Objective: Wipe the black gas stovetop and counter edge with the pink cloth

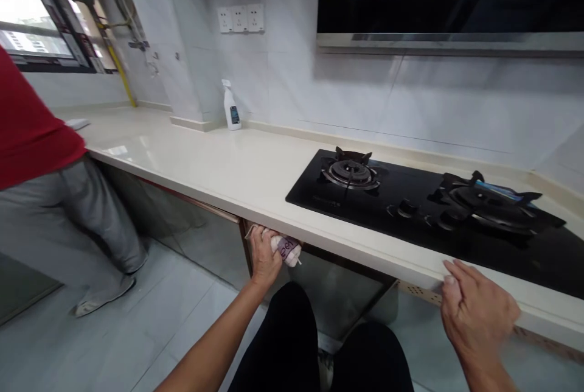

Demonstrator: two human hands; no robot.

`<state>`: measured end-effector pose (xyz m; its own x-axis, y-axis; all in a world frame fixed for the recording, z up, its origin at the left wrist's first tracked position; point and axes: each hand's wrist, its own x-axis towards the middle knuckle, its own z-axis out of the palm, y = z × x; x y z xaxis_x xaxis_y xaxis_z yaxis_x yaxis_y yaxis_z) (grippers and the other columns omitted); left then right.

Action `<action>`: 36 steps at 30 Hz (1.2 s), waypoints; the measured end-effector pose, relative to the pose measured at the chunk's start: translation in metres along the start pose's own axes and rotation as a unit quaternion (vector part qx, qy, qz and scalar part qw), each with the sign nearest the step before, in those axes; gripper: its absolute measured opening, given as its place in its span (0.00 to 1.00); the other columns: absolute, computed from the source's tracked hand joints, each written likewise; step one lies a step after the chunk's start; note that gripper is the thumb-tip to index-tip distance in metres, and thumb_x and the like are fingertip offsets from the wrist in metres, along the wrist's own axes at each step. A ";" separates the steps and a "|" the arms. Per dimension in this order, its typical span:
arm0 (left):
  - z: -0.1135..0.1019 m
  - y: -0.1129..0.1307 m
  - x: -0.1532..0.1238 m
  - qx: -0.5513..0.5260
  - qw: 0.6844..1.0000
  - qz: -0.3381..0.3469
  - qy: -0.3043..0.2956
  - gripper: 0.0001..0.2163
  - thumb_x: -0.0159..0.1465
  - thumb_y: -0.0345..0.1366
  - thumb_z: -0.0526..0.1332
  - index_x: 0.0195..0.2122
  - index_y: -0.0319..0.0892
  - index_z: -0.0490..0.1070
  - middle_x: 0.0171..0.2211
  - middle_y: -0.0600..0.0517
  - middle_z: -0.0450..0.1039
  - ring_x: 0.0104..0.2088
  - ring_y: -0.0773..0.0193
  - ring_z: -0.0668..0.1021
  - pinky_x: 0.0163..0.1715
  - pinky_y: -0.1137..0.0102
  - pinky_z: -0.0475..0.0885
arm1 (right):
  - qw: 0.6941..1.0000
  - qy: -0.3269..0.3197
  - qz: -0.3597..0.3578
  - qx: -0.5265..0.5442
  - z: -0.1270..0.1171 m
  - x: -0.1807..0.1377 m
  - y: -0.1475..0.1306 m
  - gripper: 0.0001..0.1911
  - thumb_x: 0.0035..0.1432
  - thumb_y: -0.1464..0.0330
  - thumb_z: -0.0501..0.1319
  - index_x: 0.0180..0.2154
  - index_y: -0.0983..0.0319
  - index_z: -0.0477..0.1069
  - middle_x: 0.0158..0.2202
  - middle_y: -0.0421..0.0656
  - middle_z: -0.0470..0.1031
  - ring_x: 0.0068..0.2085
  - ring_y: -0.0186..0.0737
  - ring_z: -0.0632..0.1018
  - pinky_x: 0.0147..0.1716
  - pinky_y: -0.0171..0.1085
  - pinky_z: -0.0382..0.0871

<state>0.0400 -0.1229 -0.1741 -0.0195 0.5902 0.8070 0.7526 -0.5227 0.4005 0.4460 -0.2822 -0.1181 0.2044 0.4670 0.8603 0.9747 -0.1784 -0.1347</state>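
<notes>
My left hand (267, 255) is closed round a white, rolled-looking bundle (288, 249) with a purple printed band and thin strings at its ends. It holds this just below the countertop's front edge, by the open cabinet front under the counter. Whether the bundle is yarn or cloth I cannot tell. Further right, my right hand (477, 307) grips the front edge of the pale countertop (219, 161), its fingers over the top and part of them hidden. Close above that hand lies the black gas hob (387, 203).
A white spray bottle (231, 107) stands against the tiled wall. Over the hob hangs a dark range hood (447, 8). At the left, a person in a red top (36, 124) and grey trousers stands by the counter. Under the countertop is a cabinet door (182, 221); my knees are below.
</notes>
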 end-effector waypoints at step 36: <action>-0.013 0.214 0.081 -0.227 0.810 0.271 -0.467 0.24 0.72 0.40 0.55 0.69 0.57 0.62 0.68 0.48 0.64 0.67 0.50 0.69 0.64 0.50 0.70 | 0.612 0.040 0.598 0.516 -0.058 -0.106 -0.074 0.30 0.57 0.54 0.68 0.58 0.55 0.67 0.47 0.43 0.79 0.44 0.46 0.79 0.43 0.43 0.77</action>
<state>0.1909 -0.1947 -0.0180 0.8996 0.2951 0.3219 0.1601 -0.9087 0.3854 0.3467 -0.3690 -0.1708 0.8626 0.4856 -0.1416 -0.3209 0.3090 -0.8953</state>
